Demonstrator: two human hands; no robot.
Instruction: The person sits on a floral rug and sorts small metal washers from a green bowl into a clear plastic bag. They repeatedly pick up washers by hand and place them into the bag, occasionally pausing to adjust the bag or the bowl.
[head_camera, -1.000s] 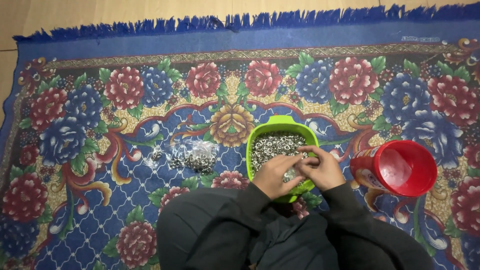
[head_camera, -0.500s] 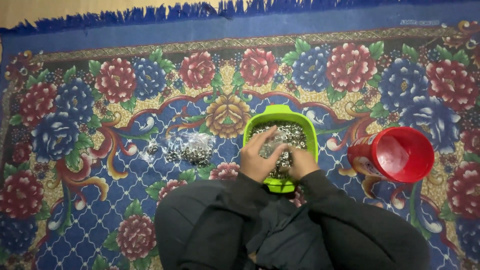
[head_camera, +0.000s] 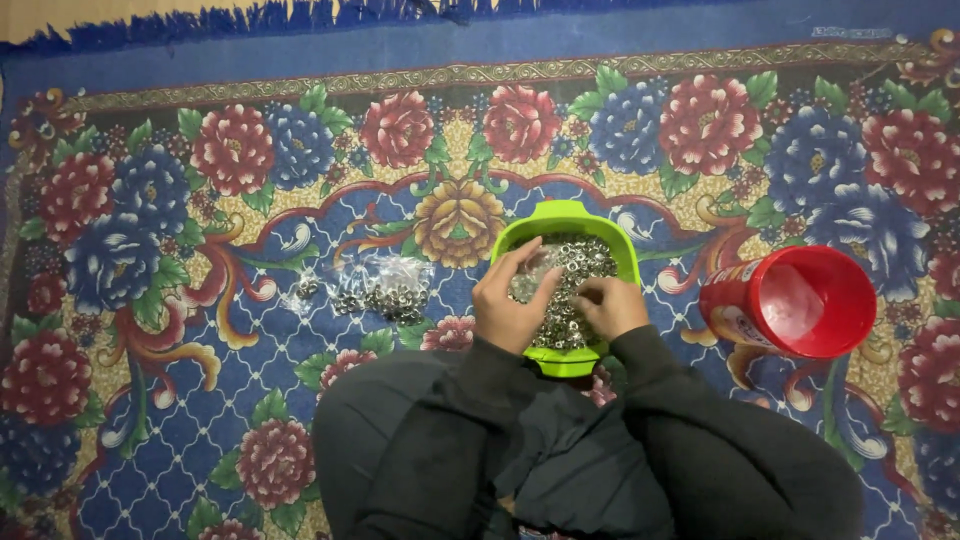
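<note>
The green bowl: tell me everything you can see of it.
The green bowl is lime green, looks plastic, with rounded corners and a tab at its far rim. It sits upright on the floral rug, full of small silvery metal rings. The left hand and right hand reach into it from the near side, covering its near edge.

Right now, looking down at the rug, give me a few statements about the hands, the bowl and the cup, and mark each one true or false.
1. Both hands, left hand and right hand, are over the green bowl. True.
2. The green bowl is empty. False: it is filled with small silvery metal pieces.
3. The red cup lies on its side to the right of the bowl. True.
4. The clear plastic bag of metal pieces lies inside the red cup. False: it lies on the rug, left of the bowl.
5. The person wears light short sleeves. False: the dark sleeves reach the wrists.
</note>
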